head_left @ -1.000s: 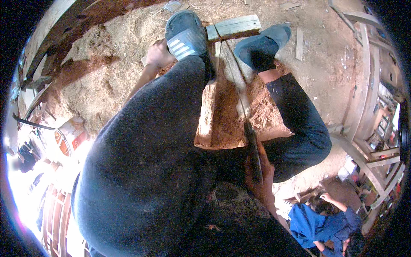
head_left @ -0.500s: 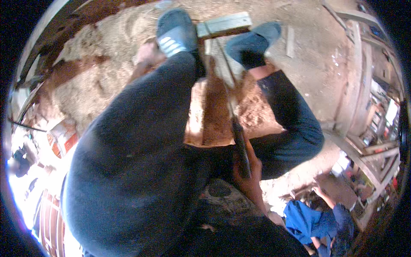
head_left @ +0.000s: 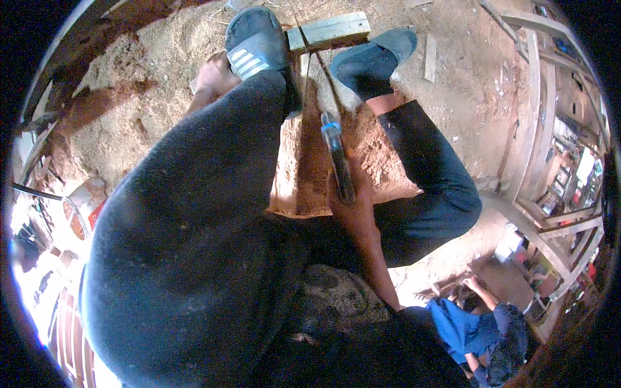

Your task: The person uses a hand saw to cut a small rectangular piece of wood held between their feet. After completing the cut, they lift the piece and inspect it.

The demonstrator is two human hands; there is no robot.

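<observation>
Beyond my left leg, my left hand (head_left: 215,79) is bent closed beside my left sandal (head_left: 255,45); what it holds is hidden. My right hand (head_left: 350,197) grips the dark handle of a long, thin saw (head_left: 336,152), which has a blue band near its front. The saw's blade reaches up to a pale wooden board (head_left: 336,29) lying crosswise between my feet. My right foot (head_left: 365,68) rests just below the board's right end. An upright-looking lighter wood piece (head_left: 290,171) and reddish sawdust (head_left: 378,161) are between my legs.
Sawdust-covered ground surrounds me, with a loose slat (head_left: 429,57) to the right. Timber frames (head_left: 530,110) and clutter line the right side. A co-worker in blue clothing (head_left: 466,326) is at lower right. A bucket-like container (head_left: 74,213) and bright clutter are at left.
My right hand has pushed the saw forward, away from my body, so its handle now sits higher in the picture. The whole view has shifted slightly up and to the left.
</observation>
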